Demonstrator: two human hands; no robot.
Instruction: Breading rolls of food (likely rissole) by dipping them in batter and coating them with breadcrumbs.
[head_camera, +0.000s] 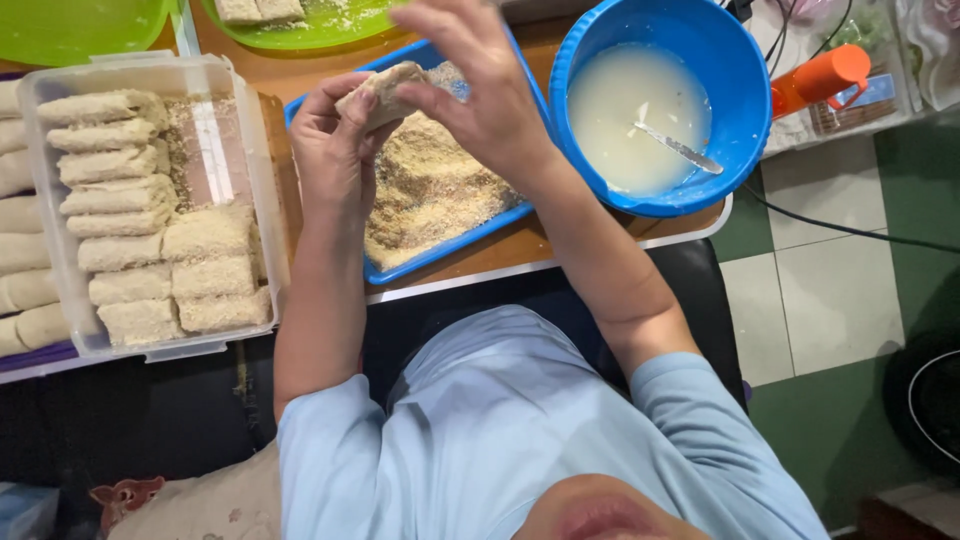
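Both forearms reach forward from pale blue sleeves, elbows bent, over the table (600, 262). The left hand (335, 150) and right hand (480, 85) meet above a blue tray (440, 262) heaped with breadcrumbs (430, 190). Beside it, a blue bowl (735, 120) holds pale batter and a spoon (680, 148). A clear plastic box (258, 190) carries rows of crumbed rolls. The left hand's fingers curl shut around 1 crumbed roll (385, 88); the right hand pinches its upper end, remaining fingers loosely spread.
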